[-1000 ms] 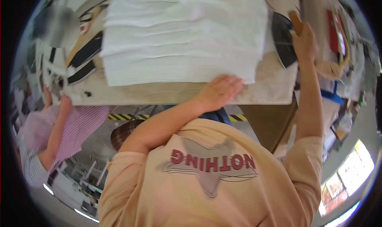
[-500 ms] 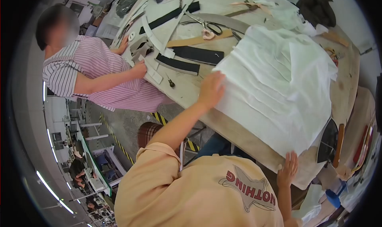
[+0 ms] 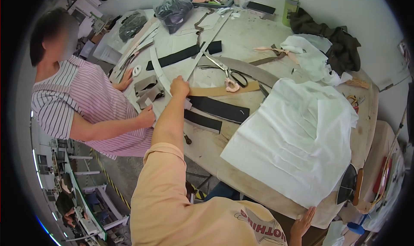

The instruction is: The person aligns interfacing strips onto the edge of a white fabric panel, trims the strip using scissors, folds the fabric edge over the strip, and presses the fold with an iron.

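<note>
My left hand (image 3: pixel 180 87) is stretched out over the table with its fingers closed, at the lower end of a long, straight, pale strip like a ruler (image 3: pixel 211 40). What the fingers hold is hidden. Under and beside it lie a curved white strip (image 3: pixel 158 71), a tan strip (image 3: pixel 241 89) and black fabric strips (image 3: pixel 222 109). White cloth (image 3: pixel 297 138) lies spread and wrinkled on the right side. My right hand (image 3: pixel 304 222), fingers extended together, rests at the cloth's near edge. Metal scissors (image 3: pixel 222 67) with a pinkish wrap on one handle lie beyond my left hand.
A co-worker in a striped apron (image 3: pixel 101 88) stands at the left, hands on the table (image 3: pixel 207 149). Grey fabric pieces (image 3: pixel 148 90) lie by them. A filled plastic bag (image 3: pixel 172 13), a green bottle (image 3: pixel 291 6) and dark cloth (image 3: pixel 327 41) are at the back.
My left hand has left the white cloth's edge and reached left across the table to the strips. The view has tilted up. My right hand stays by the cloth's near corner.
</note>
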`<state>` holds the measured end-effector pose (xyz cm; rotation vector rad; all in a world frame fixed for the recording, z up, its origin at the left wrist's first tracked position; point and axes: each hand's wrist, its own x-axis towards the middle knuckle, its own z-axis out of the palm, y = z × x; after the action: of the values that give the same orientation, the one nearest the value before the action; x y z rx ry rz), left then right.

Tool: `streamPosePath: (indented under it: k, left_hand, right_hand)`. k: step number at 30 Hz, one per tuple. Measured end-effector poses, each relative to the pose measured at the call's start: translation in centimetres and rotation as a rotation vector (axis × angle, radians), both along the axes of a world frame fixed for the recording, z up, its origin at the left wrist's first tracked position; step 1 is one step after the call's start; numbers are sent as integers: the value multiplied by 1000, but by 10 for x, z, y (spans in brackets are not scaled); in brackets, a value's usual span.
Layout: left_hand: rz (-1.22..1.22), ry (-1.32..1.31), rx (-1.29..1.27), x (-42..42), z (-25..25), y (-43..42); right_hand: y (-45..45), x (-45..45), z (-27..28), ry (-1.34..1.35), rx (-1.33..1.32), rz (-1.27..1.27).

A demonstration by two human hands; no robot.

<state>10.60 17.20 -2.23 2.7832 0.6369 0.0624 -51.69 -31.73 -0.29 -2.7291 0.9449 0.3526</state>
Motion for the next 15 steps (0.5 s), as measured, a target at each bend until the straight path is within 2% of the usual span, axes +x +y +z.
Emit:
streamPosePath:
  k: [4, 6, 10, 13, 15]
  left_hand:
    - [-38, -64, 28, 11, 1, 14]
    - [-123, -281, 76, 15, 11, 21]
    - [-273, -628, 124, -1, 68, 18]
    - [-381, -729, 152, -35, 121, 13]
    - [-472, -802, 152, -65, 149, 7]
  right_hand:
    - [10, 5, 4, 29, -7, -61]
    - [12, 6, 3, 34, -9, -81]
    - [7, 5, -3, 2, 7, -104]
    - [0, 5, -13, -240, -124, -125]
    - [3, 34, -5, -321, -29, -119]
